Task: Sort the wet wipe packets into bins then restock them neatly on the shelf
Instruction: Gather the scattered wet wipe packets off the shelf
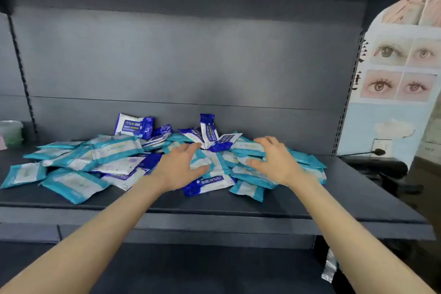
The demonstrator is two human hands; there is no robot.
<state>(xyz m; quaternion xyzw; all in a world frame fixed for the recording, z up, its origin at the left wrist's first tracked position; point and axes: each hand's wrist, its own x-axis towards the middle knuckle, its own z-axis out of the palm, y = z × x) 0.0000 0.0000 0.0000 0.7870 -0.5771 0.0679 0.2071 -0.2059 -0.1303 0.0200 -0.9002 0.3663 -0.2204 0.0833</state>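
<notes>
**Two loose hands over a jumbled heap**

On the dark grey shelf [214, 203], the left hand [177, 169] and right hand [274, 162] spread over the heap of wet wipe packets [114, 150], fingers splayed and gripping nothing. The packets' long axes point every way. The nearest dark blue packet [210, 184] reads "75%" upside down. Another blue packet [133, 125] leans on the back panel [191, 67], its "75%" upright. An eye poster [401, 67] hangs at the right.
</notes>
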